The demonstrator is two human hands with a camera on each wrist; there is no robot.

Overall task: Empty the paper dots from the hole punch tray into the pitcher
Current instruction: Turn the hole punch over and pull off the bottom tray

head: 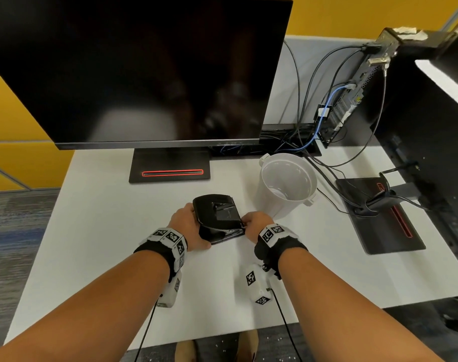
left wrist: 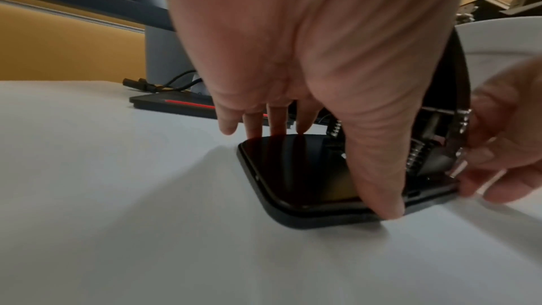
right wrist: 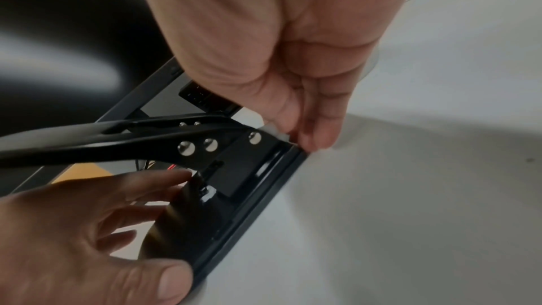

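Where the white desk (head: 97, 231) meets the person's reach, the black hole punch (head: 217, 218) sits flat on its base, just in front of the monitor stand (head: 170, 168) and near the white pitcher (head: 288, 184), which stands upright to its right, apart from it. The punch's tray (left wrist: 308, 215) is the dark slab under the body (its rim shows along the desk in both wrist views). The left hand (head: 188, 228) grips the punch's left end, thumb (left wrist: 378, 184) pressed down on the near edge of the base and fingers (left wrist: 275, 122) reaching over the far edge. The right hand (head: 256, 223) pinches the right-hand corner of the base, fingertips (right wrist: 319, 133) curled onto it beside the riveted lever (right wrist: 117, 143). Behind stands a dark monitor (head: 144, 69); cables (head: 309, 142) trail to a small computer (head: 358, 84) at the far right.
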